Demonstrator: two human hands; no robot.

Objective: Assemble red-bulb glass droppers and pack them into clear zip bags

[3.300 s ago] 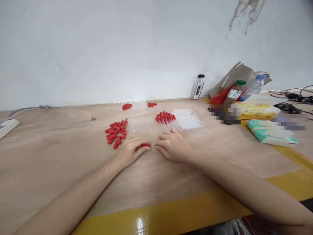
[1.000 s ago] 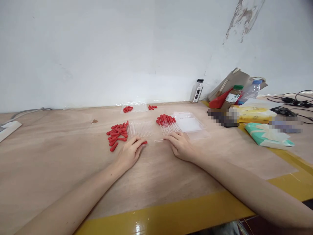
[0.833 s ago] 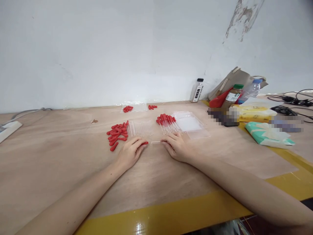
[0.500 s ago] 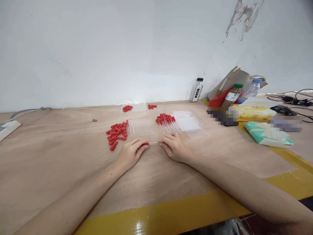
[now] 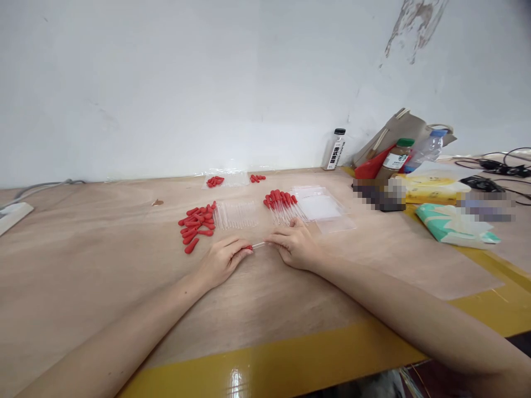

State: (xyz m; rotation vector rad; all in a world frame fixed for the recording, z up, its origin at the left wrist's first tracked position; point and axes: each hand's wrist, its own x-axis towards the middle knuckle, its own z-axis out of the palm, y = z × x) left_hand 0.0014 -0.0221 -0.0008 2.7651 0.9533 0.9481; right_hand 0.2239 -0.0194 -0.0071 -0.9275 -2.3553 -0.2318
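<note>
Between the fingers of my left hand (image 5: 223,258) is a red rubber dropper bulb (image 5: 249,247), mostly hidden by them. From the bulb's end a clear thin dropper tube (image 5: 259,245) runs to my right hand (image 5: 292,244), which pinches its other end. How deep the tube sits in the bulb I cannot tell. Loose red bulbs (image 5: 197,224) lie in a pile beyond my left hand. Beside them is a row of clear tubes (image 5: 236,214). Past my right hand, several droppers with red bulbs fitted (image 5: 282,203) lie in a bunch.
Clear plastic bags (image 5: 321,205) lie right of the bunch. Against the wall are a small bag with red bulbs (image 5: 226,180) and a black-capped bottle (image 5: 335,149). A green-capped bottle (image 5: 396,159), tissue packs (image 5: 454,225) and cables (image 5: 493,166) crowd the right. A power strip (image 5: 14,215) sits far left.
The tube between my hands has tipped from nearly level to slightly slanted, its right end higher. My right hand has moved slightly up and left. The bulb stays in my left hand.
</note>
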